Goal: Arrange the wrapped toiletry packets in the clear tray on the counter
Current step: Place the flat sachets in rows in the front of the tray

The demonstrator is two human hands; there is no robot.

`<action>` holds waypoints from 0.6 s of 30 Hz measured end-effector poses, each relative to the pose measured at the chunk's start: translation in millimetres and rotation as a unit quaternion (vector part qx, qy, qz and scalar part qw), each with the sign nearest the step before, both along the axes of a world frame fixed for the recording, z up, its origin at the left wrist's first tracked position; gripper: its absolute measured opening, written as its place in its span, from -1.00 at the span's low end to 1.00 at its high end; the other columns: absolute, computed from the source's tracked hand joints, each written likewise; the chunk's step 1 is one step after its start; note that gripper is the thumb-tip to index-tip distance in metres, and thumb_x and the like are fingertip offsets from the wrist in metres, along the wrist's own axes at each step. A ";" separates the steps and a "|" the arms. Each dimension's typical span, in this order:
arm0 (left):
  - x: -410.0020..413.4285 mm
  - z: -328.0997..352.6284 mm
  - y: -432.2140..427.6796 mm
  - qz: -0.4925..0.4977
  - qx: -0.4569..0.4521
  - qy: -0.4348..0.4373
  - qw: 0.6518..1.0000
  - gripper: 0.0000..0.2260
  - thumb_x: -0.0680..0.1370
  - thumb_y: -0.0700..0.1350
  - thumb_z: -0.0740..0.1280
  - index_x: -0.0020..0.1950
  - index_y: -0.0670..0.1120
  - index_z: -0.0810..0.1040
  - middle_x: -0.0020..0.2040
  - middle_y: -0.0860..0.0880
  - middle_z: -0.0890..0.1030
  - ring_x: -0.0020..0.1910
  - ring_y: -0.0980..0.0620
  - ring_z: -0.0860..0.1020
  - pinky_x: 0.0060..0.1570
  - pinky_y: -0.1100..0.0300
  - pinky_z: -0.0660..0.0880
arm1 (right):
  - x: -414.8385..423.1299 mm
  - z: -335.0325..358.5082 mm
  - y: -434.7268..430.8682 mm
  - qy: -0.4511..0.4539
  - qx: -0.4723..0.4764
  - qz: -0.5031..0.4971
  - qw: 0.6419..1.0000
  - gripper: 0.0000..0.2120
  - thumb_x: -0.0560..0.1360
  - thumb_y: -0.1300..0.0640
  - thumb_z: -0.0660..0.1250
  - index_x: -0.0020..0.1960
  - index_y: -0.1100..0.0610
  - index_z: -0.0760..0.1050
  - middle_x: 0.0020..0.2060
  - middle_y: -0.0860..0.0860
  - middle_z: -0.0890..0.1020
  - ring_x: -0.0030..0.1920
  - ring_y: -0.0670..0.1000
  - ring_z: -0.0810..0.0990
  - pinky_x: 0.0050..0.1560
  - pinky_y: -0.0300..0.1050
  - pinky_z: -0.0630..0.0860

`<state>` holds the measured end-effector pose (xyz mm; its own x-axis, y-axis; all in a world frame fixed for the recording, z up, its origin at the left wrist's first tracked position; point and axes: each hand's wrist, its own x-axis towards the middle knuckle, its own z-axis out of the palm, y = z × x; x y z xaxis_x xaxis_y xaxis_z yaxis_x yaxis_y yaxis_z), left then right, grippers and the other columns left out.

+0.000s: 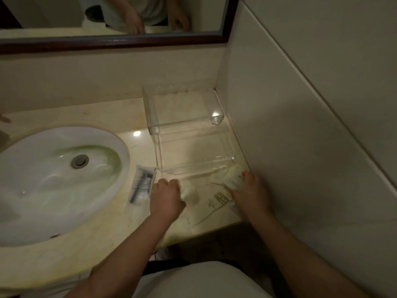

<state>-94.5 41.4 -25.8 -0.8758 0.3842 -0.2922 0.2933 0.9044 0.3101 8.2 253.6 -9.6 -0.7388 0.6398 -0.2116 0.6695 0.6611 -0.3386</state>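
A clear acrylic tray (229,145) stands on the counter by the right wall, with nothing visible inside. Just in front of its near rim, my left hand (166,197) grips a pale wrapped packet (190,191) in curled fingers. My right hand (250,191) holds another pale wrapped packet (231,176) at the tray's front right corner. A flat clear packet with a comb (218,200) lies on the counter between my hands. A wrapped razor packet (142,184) lies to the left, on the sink's rim.
A white oval sink (58,177) fills the left of the counter. A clear acrylic riser (182,108) stands behind the tray, against the back wall. A dark-framed mirror (116,43) hangs above. The right wall (300,136) runs close along the tray.
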 end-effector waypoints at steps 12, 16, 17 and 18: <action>-31.6 27.7 -18.9 0.063 0.298 -0.206 0.930 -0.84 0.61 0.03 0.21 0.03 -0.05 0.44 -0.08 0.01 0.56 -0.06 -0.02 0.55 -0.25 0.21 0.38 | -7.3 10.5 -1.2 -0.019 0.092 -0.035 0.995 -0.57 0.42 -0.02 0.43 0.21 0.12 0.46 0.10 0.14 0.52 -0.02 0.17 0.59 -0.12 -0.04 0.47; -52.1 42.4 -22.0 0.139 0.376 -0.229 0.887 -0.86 0.55 -0.15 0.32 -0.02 -0.24 0.54 -0.10 -0.22 0.63 -0.14 -0.11 0.58 -0.14 0.07 0.50 | -13.7 33.2 7.1 0.072 -0.023 -0.036 0.996 -0.87 0.43 0.00 0.41 -0.11 0.06 0.57 -0.19 -0.01 0.62 -0.19 0.02 0.58 -0.26 -0.14 0.37; -57.4 46.1 -22.6 0.159 0.404 -0.228 0.871 -0.85 0.53 -0.19 0.34 0.00 -0.28 0.53 -0.09 -0.27 0.62 -0.14 -0.14 0.58 -0.10 -0.04 0.52 | -17.0 40.8 6.8 0.103 -0.067 -0.040 0.992 -0.89 0.43 0.00 0.42 -0.14 0.03 0.57 -0.22 -0.06 0.62 -0.20 -0.03 0.59 -0.26 -0.16 0.40; -61.8 50.6 -21.8 0.169 0.421 -0.209 0.866 -0.84 0.52 -0.20 0.35 0.00 -0.30 0.53 -0.09 -0.30 0.61 -0.16 -0.19 0.58 -0.07 -0.13 0.53 | -21.7 48.4 4.8 0.133 -0.107 -0.043 0.984 -0.93 0.42 0.01 0.42 -0.16 -0.01 0.58 -0.26 -0.11 0.63 -0.22 -0.11 0.59 -0.28 -0.21 0.43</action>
